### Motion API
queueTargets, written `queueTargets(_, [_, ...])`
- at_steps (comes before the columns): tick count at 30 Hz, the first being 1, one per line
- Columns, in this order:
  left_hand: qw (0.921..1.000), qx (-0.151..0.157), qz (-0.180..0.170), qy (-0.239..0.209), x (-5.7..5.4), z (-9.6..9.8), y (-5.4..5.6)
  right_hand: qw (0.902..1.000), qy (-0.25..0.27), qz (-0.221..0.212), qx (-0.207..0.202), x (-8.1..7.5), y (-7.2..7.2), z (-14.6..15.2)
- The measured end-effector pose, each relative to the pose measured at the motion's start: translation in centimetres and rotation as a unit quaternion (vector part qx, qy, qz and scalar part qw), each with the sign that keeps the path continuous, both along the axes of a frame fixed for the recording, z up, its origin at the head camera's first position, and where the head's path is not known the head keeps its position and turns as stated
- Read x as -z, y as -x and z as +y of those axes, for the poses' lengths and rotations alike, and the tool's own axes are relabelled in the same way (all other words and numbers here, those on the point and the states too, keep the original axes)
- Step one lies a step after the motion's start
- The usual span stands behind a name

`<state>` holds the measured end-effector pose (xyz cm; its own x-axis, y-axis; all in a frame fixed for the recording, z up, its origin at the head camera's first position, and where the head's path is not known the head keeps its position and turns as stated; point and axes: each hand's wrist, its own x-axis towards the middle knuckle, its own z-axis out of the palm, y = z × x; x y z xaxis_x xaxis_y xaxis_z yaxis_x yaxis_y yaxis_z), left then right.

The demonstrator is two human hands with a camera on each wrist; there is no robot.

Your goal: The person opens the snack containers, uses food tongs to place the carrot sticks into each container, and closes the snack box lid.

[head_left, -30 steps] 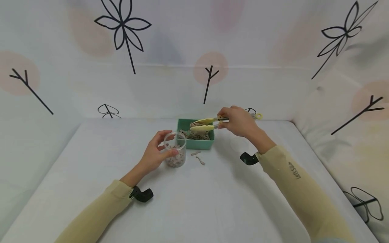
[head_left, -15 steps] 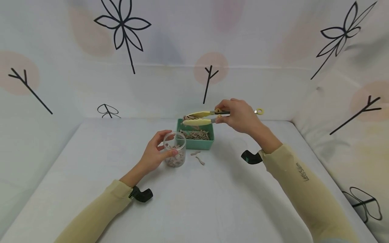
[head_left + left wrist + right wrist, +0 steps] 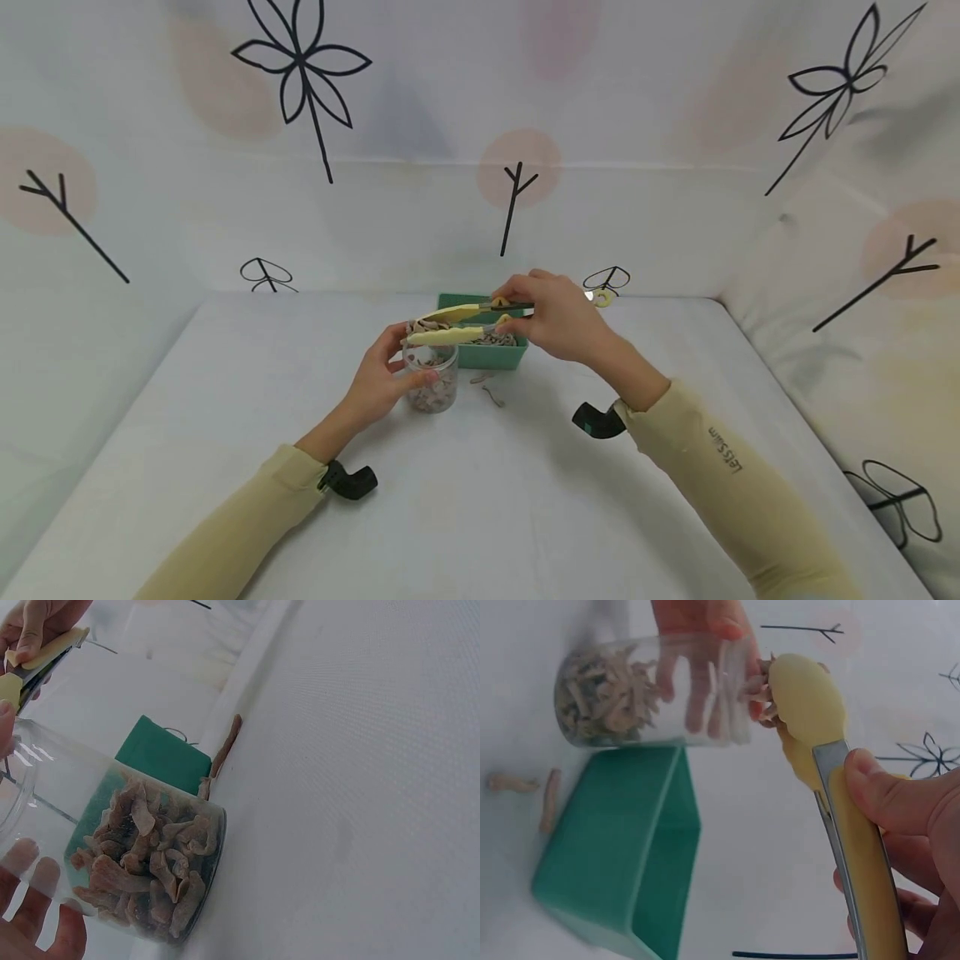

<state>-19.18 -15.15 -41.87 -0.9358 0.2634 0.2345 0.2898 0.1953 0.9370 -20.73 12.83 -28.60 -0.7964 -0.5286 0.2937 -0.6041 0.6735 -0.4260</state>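
Note:
My left hand (image 3: 384, 375) grips a clear jar (image 3: 45, 761) that stands on the table, its lower part filled with dried greyish-brown strips (image 3: 142, 862). In my right hand (image 3: 562, 318) is a pair of yellow-tipped tongs (image 3: 810, 705), held by the handles. Between the tong tips a clump of the same strips (image 3: 761, 697) is pinched, right at the jar's mouth. Behind the jar sits a green box (image 3: 491, 358) with more strips inside, partly hidden by the tongs and right hand.
Two loose strips (image 3: 492, 397) lie on the white table (image 3: 480, 500) in front of the green box. A patterned cloth wall (image 3: 420, 217) rises behind the table's back edge.
My right hand has lifted a clump of strips out of the green box with the tongs, then carried it left and down to the jar's mouth. The left hand and jar stay put.

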Motion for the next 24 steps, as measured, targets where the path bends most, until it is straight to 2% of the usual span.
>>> queueTargets(8, [0.9999, 0.005, 0.013, -0.005, 0.2, -0.1, 0.0, 0.9999, -0.01, 0.004, 0.0, 1.3, -0.4, -0.2])
queueTargets(15, [0.9999, 0.0, 0.013, -0.006, 0.1, -0.1, -0.2, 0.9999, -0.01, -0.006, -0.005, 1.3, -0.3, 0.0])
queueTargets(24, [1.0, 0.001, 0.008, -0.004, -0.1, 0.0, -0.2, 0.9995, 0.003, -0.026, 0.018, 1.2, 0.3, 1.2])
